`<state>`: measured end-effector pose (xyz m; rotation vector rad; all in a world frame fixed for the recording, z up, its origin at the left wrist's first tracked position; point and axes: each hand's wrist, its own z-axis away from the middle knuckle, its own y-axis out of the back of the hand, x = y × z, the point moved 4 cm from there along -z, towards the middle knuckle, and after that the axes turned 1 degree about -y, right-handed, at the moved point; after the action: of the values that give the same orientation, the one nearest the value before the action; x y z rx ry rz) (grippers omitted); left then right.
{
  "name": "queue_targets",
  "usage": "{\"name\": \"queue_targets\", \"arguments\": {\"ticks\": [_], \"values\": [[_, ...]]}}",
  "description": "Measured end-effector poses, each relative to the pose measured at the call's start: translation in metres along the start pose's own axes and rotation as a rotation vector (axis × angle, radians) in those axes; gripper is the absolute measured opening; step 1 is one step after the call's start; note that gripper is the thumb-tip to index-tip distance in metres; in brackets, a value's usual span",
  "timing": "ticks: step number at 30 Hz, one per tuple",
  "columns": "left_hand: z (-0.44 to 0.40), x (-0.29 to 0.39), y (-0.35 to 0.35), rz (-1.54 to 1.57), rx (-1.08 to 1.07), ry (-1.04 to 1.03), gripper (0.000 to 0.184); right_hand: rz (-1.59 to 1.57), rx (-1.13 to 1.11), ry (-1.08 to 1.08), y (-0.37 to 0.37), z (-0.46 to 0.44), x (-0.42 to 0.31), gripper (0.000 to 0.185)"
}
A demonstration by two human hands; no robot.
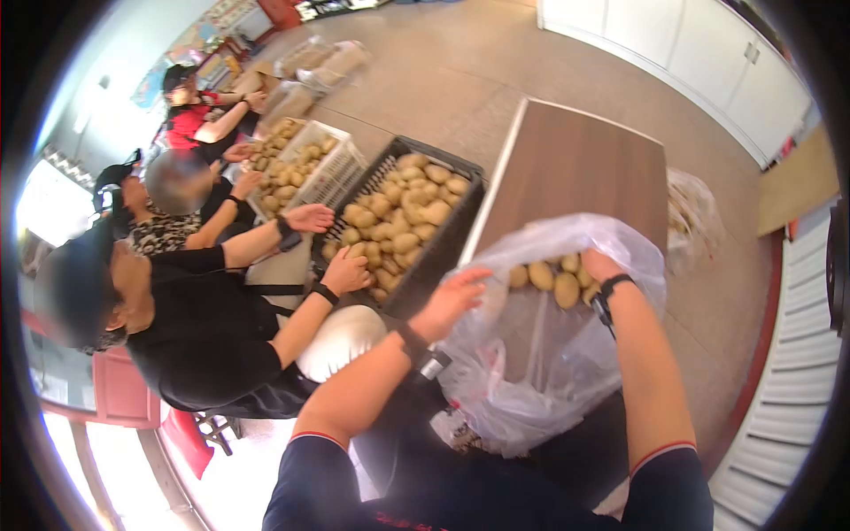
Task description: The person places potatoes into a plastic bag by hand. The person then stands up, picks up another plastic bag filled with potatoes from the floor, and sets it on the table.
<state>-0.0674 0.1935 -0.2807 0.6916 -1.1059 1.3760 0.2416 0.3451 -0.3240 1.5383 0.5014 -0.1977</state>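
A clear plastic bag [522, 380] stands wide-mouthed in front of me, with several potatoes [567, 289] at its far side. My left hand [450, 303] is at the bag's left rim, fingers stretched out and apart; I see nothing held in it. Inside the right part of the bag, my right hand [602, 268] reaches down beside the potatoes. Its fingertips are hidden, so whether it grips one does not show.
A brown-topped table [575, 168] lies beyond the bag. Left of it are a black crate [474, 190] and a white crate [341, 168] of potatoes. A co-worker in black [204, 327] reaches into the black crate; two more people sit farther back. Another plastic bag [693, 212] is at right.
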Motion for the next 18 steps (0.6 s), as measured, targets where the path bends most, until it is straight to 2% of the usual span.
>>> {"name": "queue_targets", "arguments": {"ticks": [5,8,9,11,12,18], "values": [[0.003,0.006,-0.003,-0.005,-0.015,0.003,0.041,-0.070,-0.013,0.004,0.000,-0.007,-0.006,0.028],[0.002,0.005,-0.003,0.002,-0.047,0.035,0.040,0.039,-0.202,-0.080,-0.004,-0.007,-0.004,0.030],[0.001,0.005,-0.002,-0.001,-0.035,0.027,0.040,-0.114,-0.145,-0.104,0.001,-0.005,-0.006,0.033],[0.002,0.006,-0.003,-0.003,-0.060,0.048,0.039,-0.153,-0.271,-0.141,-0.012,-0.006,0.000,0.041],[0.003,0.008,-0.004,-0.008,-0.051,0.057,0.040,-0.264,-0.364,-0.235,-0.020,-0.005,0.007,0.050],[0.000,0.003,-0.006,-0.019,-0.045,0.077,0.040,-0.193,-0.407,-0.320,0.004,0.022,-0.001,0.057]]}}
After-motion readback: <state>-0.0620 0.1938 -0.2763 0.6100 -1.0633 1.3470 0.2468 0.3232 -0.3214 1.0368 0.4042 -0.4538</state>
